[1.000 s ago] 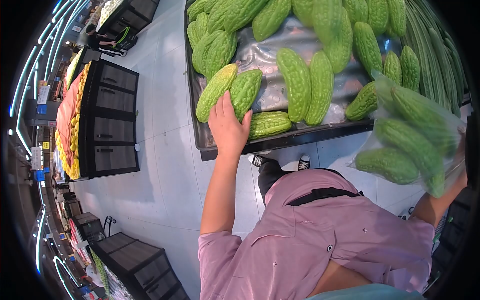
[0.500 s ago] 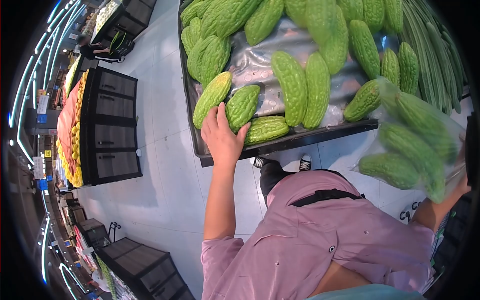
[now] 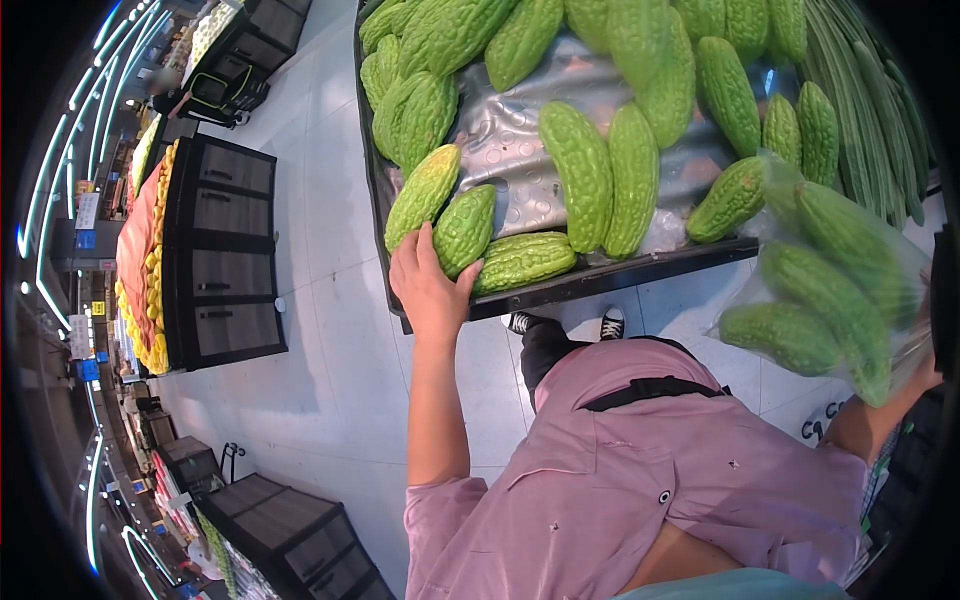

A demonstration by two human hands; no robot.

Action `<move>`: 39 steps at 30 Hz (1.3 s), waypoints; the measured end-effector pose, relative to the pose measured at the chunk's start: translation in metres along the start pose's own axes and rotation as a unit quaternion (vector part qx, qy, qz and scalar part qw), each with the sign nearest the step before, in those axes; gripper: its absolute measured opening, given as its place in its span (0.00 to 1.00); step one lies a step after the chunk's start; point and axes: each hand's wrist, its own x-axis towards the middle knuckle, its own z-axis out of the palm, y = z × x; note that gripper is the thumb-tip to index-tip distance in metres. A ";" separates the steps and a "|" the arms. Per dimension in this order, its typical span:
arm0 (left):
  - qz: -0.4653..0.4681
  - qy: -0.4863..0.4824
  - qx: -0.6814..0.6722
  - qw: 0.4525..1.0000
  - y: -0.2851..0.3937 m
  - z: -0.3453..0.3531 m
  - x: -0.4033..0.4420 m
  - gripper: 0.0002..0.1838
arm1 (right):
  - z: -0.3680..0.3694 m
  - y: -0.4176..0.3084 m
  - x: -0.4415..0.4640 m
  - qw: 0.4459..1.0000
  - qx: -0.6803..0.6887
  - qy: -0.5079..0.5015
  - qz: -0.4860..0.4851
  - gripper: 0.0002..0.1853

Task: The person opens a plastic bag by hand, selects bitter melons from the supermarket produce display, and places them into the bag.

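Note:
At the near left corner of the display tray (image 3: 520, 301), my left hand (image 3: 430, 283) has its fingers and thumb around the lower end of a short green bitter melon (image 3: 466, 228). A yellow-tipped bitter melon (image 3: 421, 200) lies beside my fingertips on the left. Another bitter melon (image 3: 525, 260) lies along the front edge, close to my thumb. On the far right, my right hand (image 3: 928, 372) is mostly cut off by the view's dark edge. It holds up a clear plastic bag (image 3: 735, 318) with several bitter melons (image 3: 815, 290) inside.
More bitter melons (image 3: 565, 165) lie over the tray's silver liner (image 3: 520, 115). Long thin green gourds (image 3: 860, 110) are stacked at the right. Dark cabinets with yellow fruit (image 3: 155, 290) stand across the aisle at the left. A person (image 3: 168, 100) is beyond them.
The short bitter melon has turned more upright and shifted slightly left under my left hand, which has moved a little down and left. The bag in my right hand stays nearly still.

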 end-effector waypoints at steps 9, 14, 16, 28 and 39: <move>0.013 0.004 0.016 1.000 -0.005 -0.004 -0.009 0.43 | 0.016 -0.001 -0.002 1.000 0.004 0.008 0.010 0.33; -0.018 -0.007 0.028 0.999 -0.009 -0.009 -0.012 0.41 | 0.018 -0.002 -0.002 1.000 0.002 0.007 0.008 0.33; -0.013 -0.009 0.028 0.999 -0.010 -0.010 -0.011 0.41 | 0.019 -0.002 -0.002 1.000 -0.001 0.008 0.008 0.33; 0.252 -0.087 -0.203 0.942 0.078 -0.001 0.020 0.25 | 0.041 -0.004 -0.002 0.999 -0.011 0.054 -0.002 0.33; 0.036 -0.165 -0.279 0.945 0.124 0.015 0.028 0.38 | 0.046 -0.017 -0.010 0.999 -0.026 0.045 0.006 0.34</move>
